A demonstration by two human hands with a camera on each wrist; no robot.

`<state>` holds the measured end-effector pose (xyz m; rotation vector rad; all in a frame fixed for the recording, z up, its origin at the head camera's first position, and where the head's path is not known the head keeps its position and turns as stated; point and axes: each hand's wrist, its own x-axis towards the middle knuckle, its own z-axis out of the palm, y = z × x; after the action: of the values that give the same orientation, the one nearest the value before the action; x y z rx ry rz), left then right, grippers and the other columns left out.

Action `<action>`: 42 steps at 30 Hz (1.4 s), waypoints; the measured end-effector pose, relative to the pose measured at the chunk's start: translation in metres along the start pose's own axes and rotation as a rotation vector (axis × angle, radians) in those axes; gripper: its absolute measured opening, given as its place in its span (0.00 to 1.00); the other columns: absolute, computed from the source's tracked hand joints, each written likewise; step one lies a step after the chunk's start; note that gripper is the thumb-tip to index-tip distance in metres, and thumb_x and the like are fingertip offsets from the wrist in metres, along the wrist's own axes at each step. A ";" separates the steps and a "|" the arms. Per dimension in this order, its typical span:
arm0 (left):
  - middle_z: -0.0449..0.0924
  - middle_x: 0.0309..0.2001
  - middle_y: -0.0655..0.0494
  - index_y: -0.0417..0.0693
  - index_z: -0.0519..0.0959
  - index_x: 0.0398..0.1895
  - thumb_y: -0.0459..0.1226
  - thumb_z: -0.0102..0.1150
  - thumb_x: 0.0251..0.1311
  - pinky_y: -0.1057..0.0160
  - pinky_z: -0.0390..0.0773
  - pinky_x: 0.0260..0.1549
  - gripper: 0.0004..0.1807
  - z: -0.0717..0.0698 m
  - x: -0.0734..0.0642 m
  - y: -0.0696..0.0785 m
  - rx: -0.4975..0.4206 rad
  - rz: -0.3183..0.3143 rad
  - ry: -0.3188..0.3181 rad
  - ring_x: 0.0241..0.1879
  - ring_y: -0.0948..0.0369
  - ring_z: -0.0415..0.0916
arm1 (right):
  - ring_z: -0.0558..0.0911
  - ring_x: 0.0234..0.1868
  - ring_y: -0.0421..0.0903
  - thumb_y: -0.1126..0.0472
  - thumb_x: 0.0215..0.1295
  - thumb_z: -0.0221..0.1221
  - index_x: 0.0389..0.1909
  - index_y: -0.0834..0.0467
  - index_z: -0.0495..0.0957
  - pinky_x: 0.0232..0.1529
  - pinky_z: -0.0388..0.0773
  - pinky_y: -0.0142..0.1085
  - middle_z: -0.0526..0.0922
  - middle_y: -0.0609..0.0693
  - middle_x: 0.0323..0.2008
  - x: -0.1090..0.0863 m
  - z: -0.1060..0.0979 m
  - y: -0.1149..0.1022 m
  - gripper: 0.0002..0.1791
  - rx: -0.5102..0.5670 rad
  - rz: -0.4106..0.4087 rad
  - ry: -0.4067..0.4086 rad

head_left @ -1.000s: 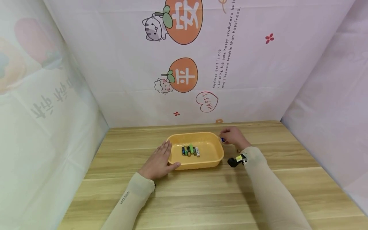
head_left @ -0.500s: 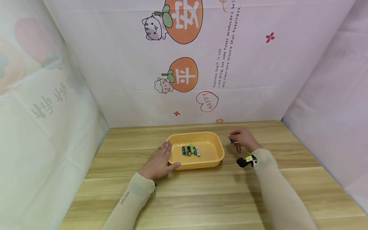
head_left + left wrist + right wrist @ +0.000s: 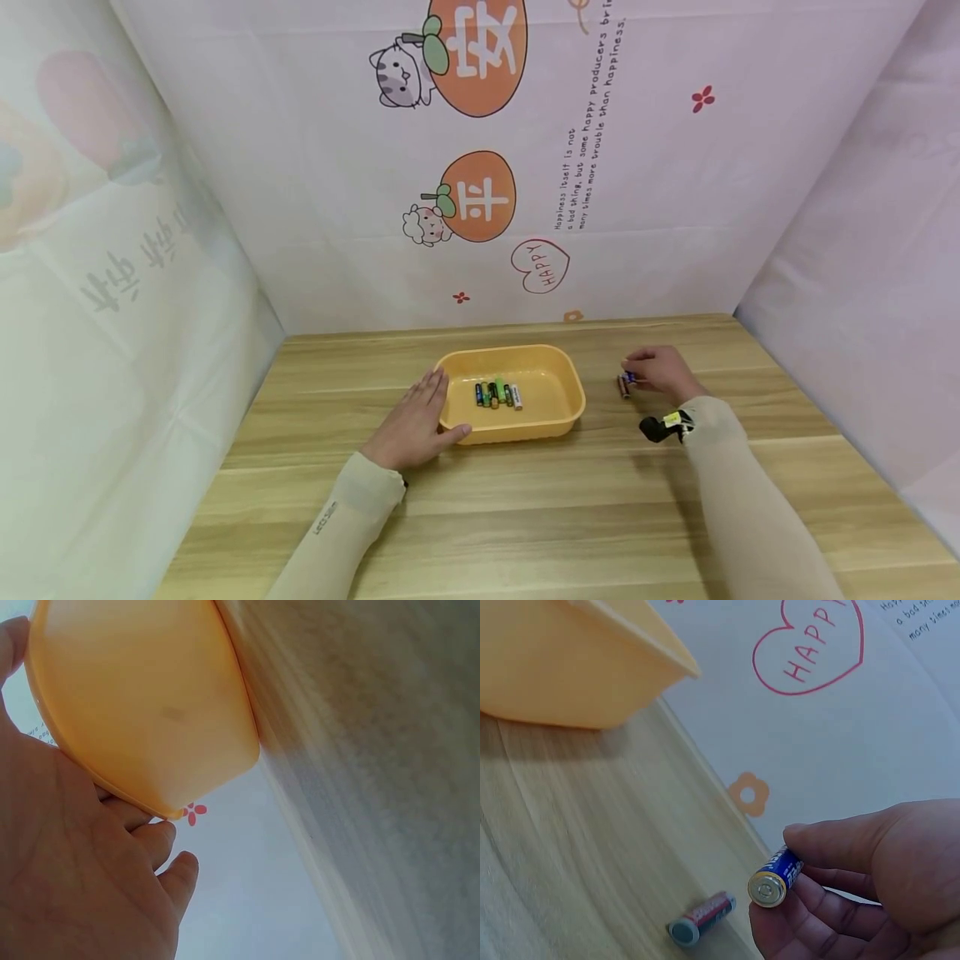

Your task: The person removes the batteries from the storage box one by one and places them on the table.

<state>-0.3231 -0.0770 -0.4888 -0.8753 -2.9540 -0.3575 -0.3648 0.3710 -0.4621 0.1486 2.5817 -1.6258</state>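
A yellow plastic basin point(image 3: 517, 432) stands on the table with several small batteries point(image 3: 492, 394) side by side in it. My left hand point(image 3: 411, 421) rests on the basin's left end, fingers extended along the rim and thumb at the front corner. In the left wrist view, the palm point(image 3: 75, 855) is against the basin's outer side. To the right of the basin, my right hand point(image 3: 662, 372) pinches a blue battery point(image 3: 778, 876) between thumb and fingers. A reddish-brown battery point(image 3: 703, 919) lies on the table close by, apart from the held one in the right wrist view.
The wood-grain table point(image 3: 480, 517) meets a white printed cloth backdrop point(image 3: 337, 250) behind the basin. Cloth walls also stand at left and right. A black wrist camera point(image 3: 660, 427) hangs by the right wrist, low over the table.
My right hand has moved right, away from the basin's right rim, carrying the blue battery to beside the reddish-brown one. The left hand and basin have stayed put.
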 end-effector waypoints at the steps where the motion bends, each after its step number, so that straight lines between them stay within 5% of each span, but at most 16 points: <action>1: 0.33 0.77 0.48 0.40 0.40 0.77 0.74 0.28 0.61 0.56 0.39 0.70 0.56 0.000 0.000 0.000 0.000 0.001 0.001 0.75 0.56 0.31 | 0.80 0.40 0.43 0.62 0.71 0.57 0.59 0.76 0.69 0.42 0.82 0.37 0.78 0.65 0.49 0.000 -0.001 0.002 0.24 0.006 -0.001 0.002; 13: 0.33 0.77 0.48 0.40 0.39 0.77 0.74 0.28 0.61 0.56 0.40 0.70 0.56 0.002 -0.001 0.000 -0.001 -0.001 0.002 0.75 0.55 0.32 | 0.80 0.36 0.41 0.61 0.70 0.57 0.57 0.77 0.70 0.39 0.82 0.38 0.82 0.56 0.41 0.006 -0.010 0.016 0.24 -0.037 0.021 -0.004; 20: 0.32 0.77 0.49 0.40 0.39 0.77 0.73 0.29 0.61 0.55 0.40 0.70 0.56 0.002 -0.001 -0.001 -0.013 -0.003 -0.006 0.75 0.56 0.31 | 0.80 0.33 0.43 0.60 0.69 0.58 0.54 0.75 0.74 0.33 0.81 0.36 0.83 0.59 0.40 0.011 -0.009 0.024 0.22 -0.149 0.008 0.001; 27: 0.33 0.77 0.48 0.39 0.40 0.77 0.73 0.29 0.62 0.55 0.41 0.70 0.56 0.001 -0.001 0.000 -0.008 0.007 0.001 0.75 0.55 0.32 | 0.82 0.32 0.43 0.64 0.67 0.59 0.52 0.77 0.74 0.33 0.82 0.37 0.84 0.56 0.35 0.014 -0.005 0.033 0.20 -0.072 0.033 -0.001; 36: 0.35 0.77 0.46 0.37 0.42 0.77 0.72 0.30 0.63 0.54 0.43 0.70 0.56 -0.001 -0.001 0.000 -0.003 0.019 0.022 0.75 0.54 0.34 | 0.81 0.34 0.48 0.61 0.67 0.59 0.52 0.74 0.76 0.32 0.81 0.39 0.81 0.65 0.44 0.014 -0.003 0.027 0.21 -0.178 0.033 0.039; 42: 0.35 0.77 0.47 0.39 0.41 0.77 0.72 0.31 0.62 0.55 0.41 0.71 0.55 -0.002 0.000 0.001 -0.007 -0.002 0.000 0.75 0.56 0.32 | 0.80 0.42 0.56 0.58 0.66 0.60 0.51 0.71 0.80 0.38 0.78 0.44 0.80 0.68 0.50 0.013 -0.001 0.027 0.20 -0.342 -0.003 0.081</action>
<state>-0.3227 -0.0762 -0.4867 -0.8733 -2.9557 -0.3674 -0.3744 0.3842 -0.4873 0.1893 2.8723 -1.1751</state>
